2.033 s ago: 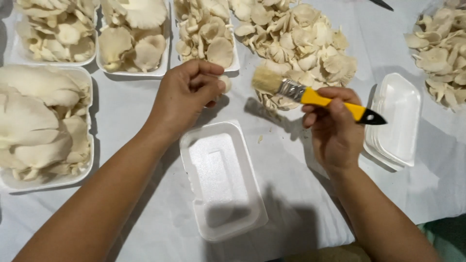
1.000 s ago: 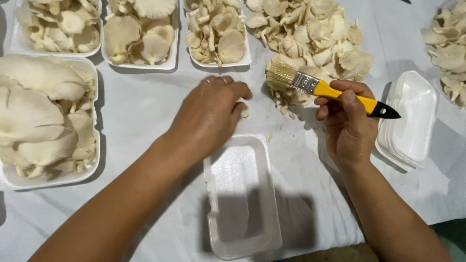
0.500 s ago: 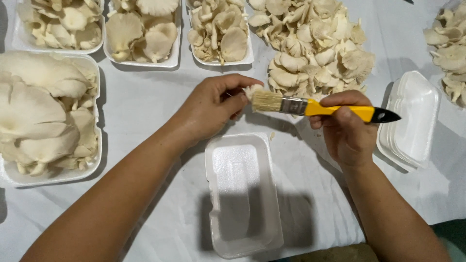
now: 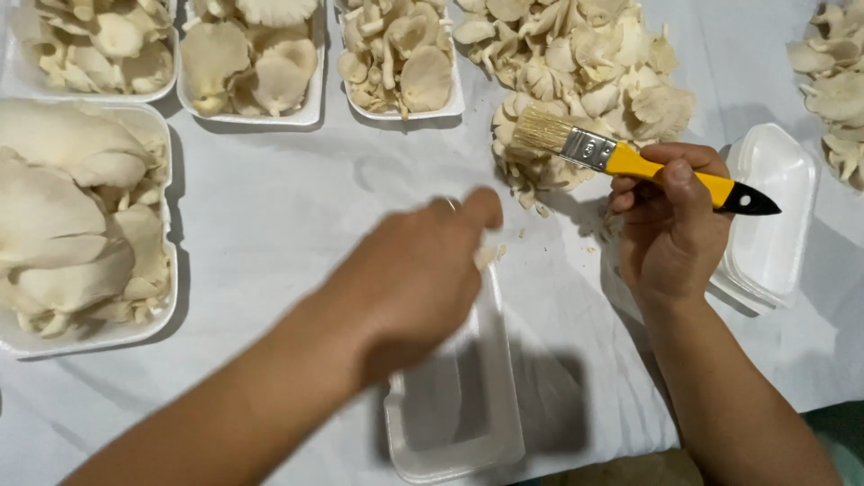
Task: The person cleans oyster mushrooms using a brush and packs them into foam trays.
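Observation:
My right hand (image 4: 670, 225) grips a paintbrush (image 4: 630, 160) with a yellow and black handle, its pale bristles pointing left over a loose heap of oyster mushrooms (image 4: 576, 63). My left hand (image 4: 418, 270), blurred by motion, hovers over the top end of an empty white foam tray (image 4: 454, 396). A small pale mushroom piece (image 4: 486, 256) shows at its fingertips; whether the fingers pinch it is unclear.
Three foam trays of mushrooms (image 4: 247, 54) line the back. A large tray of big mushrooms (image 4: 81, 225) sits at the left. A stack of empty foam trays (image 4: 769, 216) lies at the right, with another mushroom heap (image 4: 832, 81) beyond. A white cloth (image 4: 270, 198) covers the table.
My left hand has drawn back from the brush tip toward the empty tray. The brush has lifted up and to the right, over the mushroom heap.

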